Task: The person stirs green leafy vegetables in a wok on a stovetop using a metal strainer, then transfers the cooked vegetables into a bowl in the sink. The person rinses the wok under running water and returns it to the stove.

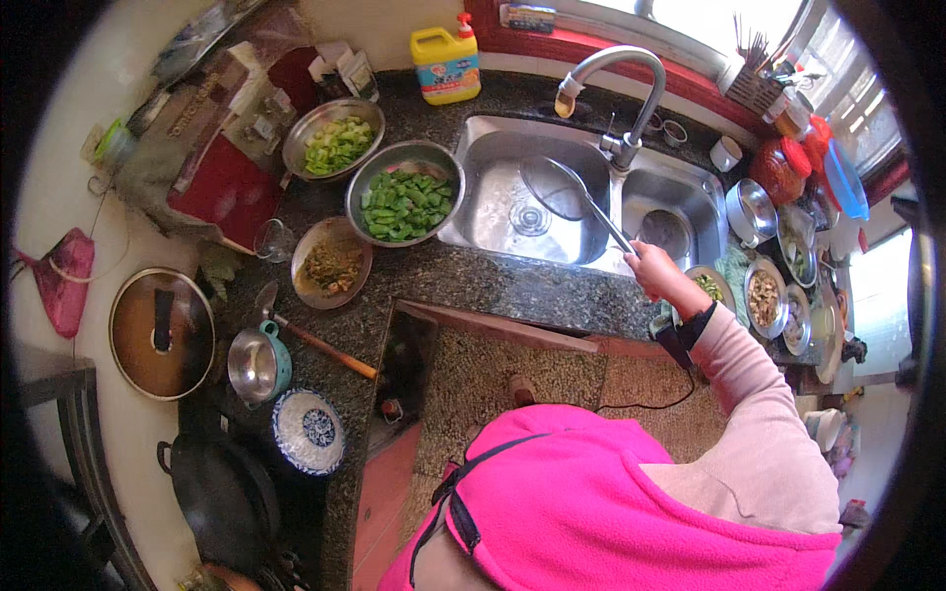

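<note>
My right hand grips the handle of a round metal skimmer, whose wide mesh head hangs over the large left basin of a double stainless-steel sink. Behind the divider between the basins rises a curved faucet. My left hand is out of view. Left of the sink stands a steel bowl of cut green pods or leaves. Beside it, another metal bowl holds chopped pale-green vegetable pieces. A plate with cooked food lies nearer the front.
A yellow detergent jug stands behind the sink. Plates of food, including one of chopped pieces, line the right counter. On the left are a ladle, a teal-sided pot, a patterned plate, a pan lid and a black wok.
</note>
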Demonstrator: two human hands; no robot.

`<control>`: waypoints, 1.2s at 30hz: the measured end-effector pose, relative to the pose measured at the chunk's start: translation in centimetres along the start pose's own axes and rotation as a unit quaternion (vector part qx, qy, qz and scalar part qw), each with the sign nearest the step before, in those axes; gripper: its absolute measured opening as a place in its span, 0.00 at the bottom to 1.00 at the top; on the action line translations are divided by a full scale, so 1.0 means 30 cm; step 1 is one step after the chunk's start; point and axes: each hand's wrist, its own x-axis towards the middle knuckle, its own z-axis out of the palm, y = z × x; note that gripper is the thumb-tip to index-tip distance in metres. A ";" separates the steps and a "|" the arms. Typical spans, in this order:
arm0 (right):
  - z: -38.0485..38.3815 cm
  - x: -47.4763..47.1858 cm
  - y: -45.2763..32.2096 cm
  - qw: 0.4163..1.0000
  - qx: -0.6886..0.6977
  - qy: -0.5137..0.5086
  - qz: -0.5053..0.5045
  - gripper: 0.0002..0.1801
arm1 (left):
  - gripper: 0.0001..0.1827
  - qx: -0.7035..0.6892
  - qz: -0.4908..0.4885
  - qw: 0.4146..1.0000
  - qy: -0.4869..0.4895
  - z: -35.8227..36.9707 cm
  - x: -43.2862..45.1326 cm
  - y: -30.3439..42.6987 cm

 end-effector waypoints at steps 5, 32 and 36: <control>0.011 0.093 0.079 0.997 -0.008 -0.047 0.062 0.14 | 0.26 0.020 0.021 1.000 0.007 0.060 -0.007 0.062; 0.116 0.269 0.020 0.801 0.443 -0.345 0.209 0.10 | 0.26 0.023 0.042 0.998 0.033 0.080 -0.017 0.061; 0.059 0.199 0.008 0.854 0.400 -0.299 0.145 0.12 | 0.25 0.015 0.034 0.998 0.041 0.009 0.024 -0.014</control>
